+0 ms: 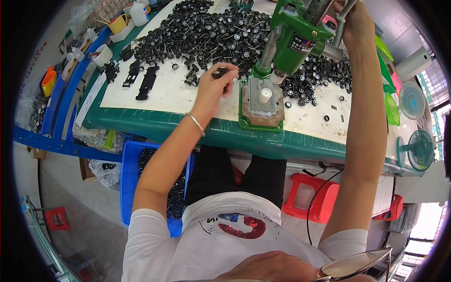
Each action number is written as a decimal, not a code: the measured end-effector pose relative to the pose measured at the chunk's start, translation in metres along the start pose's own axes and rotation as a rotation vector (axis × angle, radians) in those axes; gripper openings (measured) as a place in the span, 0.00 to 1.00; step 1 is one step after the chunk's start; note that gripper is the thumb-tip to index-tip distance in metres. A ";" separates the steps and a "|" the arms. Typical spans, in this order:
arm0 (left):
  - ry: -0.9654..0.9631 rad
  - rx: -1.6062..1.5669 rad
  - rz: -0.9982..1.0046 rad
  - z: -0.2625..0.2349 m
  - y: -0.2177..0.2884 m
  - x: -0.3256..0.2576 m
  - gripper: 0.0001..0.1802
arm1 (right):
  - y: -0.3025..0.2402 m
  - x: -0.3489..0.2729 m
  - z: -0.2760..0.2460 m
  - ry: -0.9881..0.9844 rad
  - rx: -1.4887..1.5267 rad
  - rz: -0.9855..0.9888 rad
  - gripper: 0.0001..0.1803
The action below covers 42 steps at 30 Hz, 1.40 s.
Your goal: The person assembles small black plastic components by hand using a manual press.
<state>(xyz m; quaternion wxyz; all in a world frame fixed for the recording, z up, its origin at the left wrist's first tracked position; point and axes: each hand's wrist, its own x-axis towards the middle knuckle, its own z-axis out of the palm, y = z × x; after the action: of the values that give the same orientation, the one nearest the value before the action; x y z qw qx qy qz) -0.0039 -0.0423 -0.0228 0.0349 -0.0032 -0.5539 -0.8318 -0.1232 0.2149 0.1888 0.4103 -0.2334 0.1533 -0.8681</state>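
My left hand is closed over the worktable, with small black toy wheels pinched in its fingers, left of a green hand press. High on the right, my right hand is wrapped round the press lever. Under the press head, a short white cylinder stands upright on the metal plate of the press base. Behind my left hand spreads a large heap of black wheels with thin axles. Black toy car chassis lie on the table to the left.
Below the table edge, a blue bin holds more small black parts. A red stool stands beneath the table's right side. Small green fans are at the right. A yellow mug and a white bottle stand at the back left.
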 end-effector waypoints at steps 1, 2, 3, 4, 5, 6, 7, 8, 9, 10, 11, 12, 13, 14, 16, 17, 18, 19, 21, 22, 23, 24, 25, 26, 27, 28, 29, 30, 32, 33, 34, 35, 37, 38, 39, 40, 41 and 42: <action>0.057 0.269 0.004 -0.016 0.004 -0.004 0.05 | 0.027 0.005 -0.004 0.245 -0.290 -0.269 0.14; 0.080 0.523 0.007 -0.022 0.007 -0.005 0.06 | 0.049 0.001 0.002 0.506 -0.606 -0.556 0.14; 0.068 0.522 0.003 -0.028 0.004 -0.005 0.06 | 0.058 -0.004 0.005 0.769 -0.928 -0.844 0.15; 0.012 0.824 0.184 -0.032 -0.003 0.000 0.07 | 0.049 -0.020 -0.010 0.784 -0.939 -0.858 0.15; -0.049 1.117 0.379 -0.033 -0.008 0.005 0.09 | 0.034 -0.047 -0.041 0.785 -1.104 -0.758 0.11; -0.077 1.101 0.385 -0.030 -0.010 0.010 0.09 | 0.026 -0.071 -0.064 0.792 -1.266 -0.648 0.10; -0.088 1.172 0.360 -0.030 -0.012 0.011 0.10 | 0.044 -0.083 -0.071 0.920 -1.421 -0.484 0.09; -0.087 1.250 0.333 -0.032 -0.011 0.009 0.12 | 0.072 -0.090 -0.073 1.032 -1.561 -0.301 0.09; -0.075 1.266 0.343 -0.030 -0.007 0.008 0.10 | 0.091 -0.101 -0.077 0.954 -1.621 -0.184 0.09; -0.066 1.260 0.327 -0.031 -0.007 0.010 0.10 | 0.108 -0.111 -0.084 0.869 -1.671 -0.065 0.10; -0.065 1.257 0.305 -0.031 -0.007 0.011 0.10 | 0.123 -0.124 -0.095 0.792 -1.858 -0.046 0.10; -0.058 1.260 0.283 -0.031 -0.007 0.013 0.11 | 0.137 -0.133 -0.106 0.698 -2.039 -0.026 0.10; -0.067 1.260 0.283 -0.032 -0.008 0.014 0.11 | 0.150 -0.138 -0.109 0.698 -2.121 0.031 0.11; -0.057 1.277 0.256 -0.033 -0.009 0.015 0.11 | 0.162 -0.142 -0.111 0.694 -2.201 0.089 0.11; -0.041 1.299 0.230 -0.032 -0.010 0.016 0.12 | 0.171 -0.146 -0.122 0.703 -2.288 0.042 0.11; -0.047 1.298 0.246 -0.031 -0.012 0.017 0.13 | 0.172 -0.148 -0.127 0.685 -2.344 -0.028 0.11; -0.049 1.299 0.262 -0.033 -0.014 0.017 0.14 | 0.171 -0.145 -0.128 0.660 -2.399 -0.103 0.11; -0.057 1.266 0.367 -0.035 -0.015 0.015 0.13 | 0.169 -0.143 -0.128 0.651 -2.397 -0.111 0.11; -0.035 1.001 0.251 -0.038 -0.016 0.012 0.12 | 0.165 -0.136 -0.124 0.659 -2.065 -0.259 0.11; -0.022 0.731 0.133 -0.031 -0.010 0.006 0.11 | 0.164 -0.129 -0.115 0.654 -2.061 -0.258 0.11; 0.017 0.640 -0.054 -0.026 -0.002 -0.001 0.10 | 0.164 -0.120 -0.105 0.715 -1.743 -0.202 0.11; 0.018 0.640 -0.052 -0.025 -0.002 -0.003 0.10 | 0.165 -0.112 -0.097 0.761 -1.429 -0.148 0.11; -0.032 0.442 -0.079 -0.026 -0.001 -0.004 0.10 | 0.167 -0.105 -0.097 0.722 -1.306 -0.167 0.11; -0.083 0.243 -0.105 -0.025 -0.001 -0.006 0.11 | 0.171 -0.099 -0.095 0.721 -1.308 -0.168 0.11; -0.081 0.243 -0.103 -0.023 0.000 -0.008 0.11 | 0.176 -0.091 -0.093 0.728 -1.263 -0.121 0.11; -0.088 0.117 -0.124 -0.019 0.001 -0.012 0.12 | 0.179 -0.085 -0.093 0.735 -1.219 -0.075 0.11; -0.095 -0.010 -0.145 -0.015 0.002 -0.014 0.14 | 0.180 -0.080 -0.094 0.751 -1.295 -0.043 0.14; -0.092 -0.013 -0.143 -0.012 0.004 -0.015 0.14 | 0.182 -0.080 -0.097 0.748 -1.298 -0.039 0.14; -0.149 -0.124 -0.184 -0.007 0.007 -0.017 0.15 | 0.185 -0.081 -0.105 0.744 -1.426 -0.217 0.13; -0.173 -0.147 -0.196 -0.005 0.009 -0.016 0.16 | 0.185 -0.082 -0.106 0.775 -1.355 -0.172 0.13; -0.171 -0.151 -0.194 -0.002 0.010 -0.017 0.16 | 0.187 -0.082 -0.106 0.772 -1.359 -0.168 0.13; -0.177 -0.154 -0.200 0.001 0.012 -0.017 0.15 | 0.189 -0.082 -0.105 0.794 -1.305 -0.128 0.13; -0.214 -0.124 -0.191 0.005 0.012 -0.015 0.14 | 0.193 -0.082 -0.103 0.817 -1.257 -0.090 0.13; -0.215 -0.126 -0.188 0.007 0.013 -0.014 0.14 | 0.195 -0.080 -0.103 0.817 -1.347 -0.140 0.13; -0.211 -0.086 -0.186 0.012 0.016 -0.013 0.13 | 0.198 -0.080 -0.104 0.818 -1.436 -0.195 0.12; -0.207 -0.044 -0.184 0.017 0.018 -0.012 0.12 | 0.200 -0.081 -0.106 0.821 -1.438 -0.200 0.12; -0.213 -0.042 -0.182 0.020 0.018 -0.012 0.12 | 0.203 -0.082 -0.109 0.809 -1.473 -0.251 0.12; -0.218 0.042 -0.163 0.022 0.019 -0.012 0.12 | 0.205 -0.083 -0.110 0.794 -1.505 -0.302 0.12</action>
<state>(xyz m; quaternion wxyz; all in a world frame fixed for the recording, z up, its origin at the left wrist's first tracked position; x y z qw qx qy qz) 0.0087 -0.0288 0.0021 -0.0933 -0.0478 -0.5700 -0.8149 -0.0044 0.1616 -0.0209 -0.0573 -0.1404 0.7868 -0.5983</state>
